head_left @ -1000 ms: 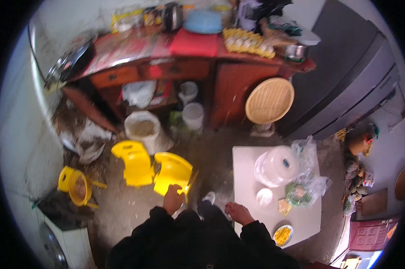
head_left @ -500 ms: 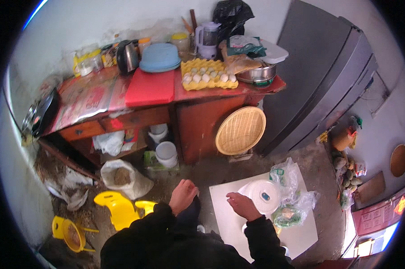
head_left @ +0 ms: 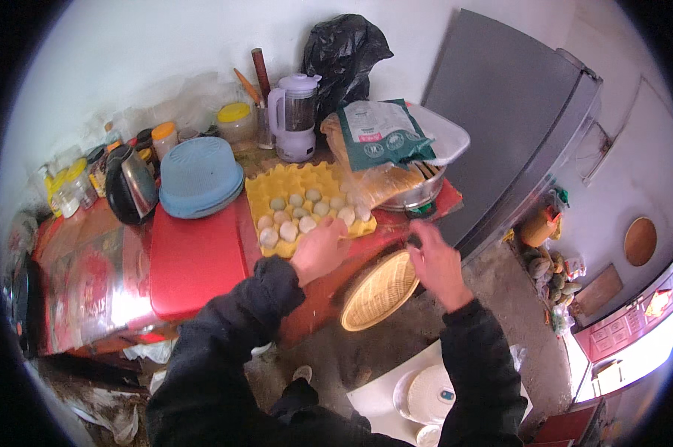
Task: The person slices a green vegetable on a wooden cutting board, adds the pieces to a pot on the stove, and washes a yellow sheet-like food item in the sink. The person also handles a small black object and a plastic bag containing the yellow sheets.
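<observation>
Both hands have risen from the low white table to the red desk. Left hand (head_left: 319, 249), fingers curled together, touches pale eggs (head_left: 288, 230) in the yellow egg tray (head_left: 295, 182) at the desk's front edge; right hand (head_left: 435, 262), fingers loosely apart, hovers above the round woven basket (head_left: 377, 294).

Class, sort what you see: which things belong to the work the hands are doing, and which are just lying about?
In use:
left hand
eggs
yellow egg tray
right hand

Lying about:
kettle
blue bowl
blender jug
woven basket
black bag
</observation>
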A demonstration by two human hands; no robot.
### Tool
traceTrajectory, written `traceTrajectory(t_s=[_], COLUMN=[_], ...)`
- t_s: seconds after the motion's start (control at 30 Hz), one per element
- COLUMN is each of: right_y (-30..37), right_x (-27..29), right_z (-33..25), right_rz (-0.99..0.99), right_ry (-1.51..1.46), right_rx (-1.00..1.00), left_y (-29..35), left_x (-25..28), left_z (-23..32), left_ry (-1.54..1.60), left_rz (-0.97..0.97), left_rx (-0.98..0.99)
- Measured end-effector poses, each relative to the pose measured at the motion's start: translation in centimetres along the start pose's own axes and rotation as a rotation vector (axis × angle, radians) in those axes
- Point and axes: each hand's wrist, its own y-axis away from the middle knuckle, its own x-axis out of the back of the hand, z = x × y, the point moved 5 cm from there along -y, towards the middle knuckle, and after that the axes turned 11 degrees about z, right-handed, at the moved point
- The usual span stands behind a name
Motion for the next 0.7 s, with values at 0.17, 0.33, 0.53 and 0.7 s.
traceTrajectory(t_s=[0.17, 0.33, 0.53, 0.7], right_y=[-12.8, -20.0, -25.7, -27.1], right_x=[-3.2, -5.9, -3.2, -2.4], right_z=[0.2, 1.8, 6.1, 7.2], right_rz=[0.200, 0.225, 0.368, 0.392], right_ry=[0.355, 0.572, 0.511, 0.458], right_rx=[0.009, 0.001, -0.104, -0.145], left_y=[-9.9, -17.9, -23.0, -21.0], left_x=[-1.3, 0.7, 4.3, -0.6], left_z=[-4.1, -4.7, -9.5, -9.8], left_ry=[-0.037, 0.330, 0.367, -0.077], left_rz=[-0.041, 0.007, -0.006, 0.003], left_rx=[-0.089, -0.289, 0.077, -0.210])
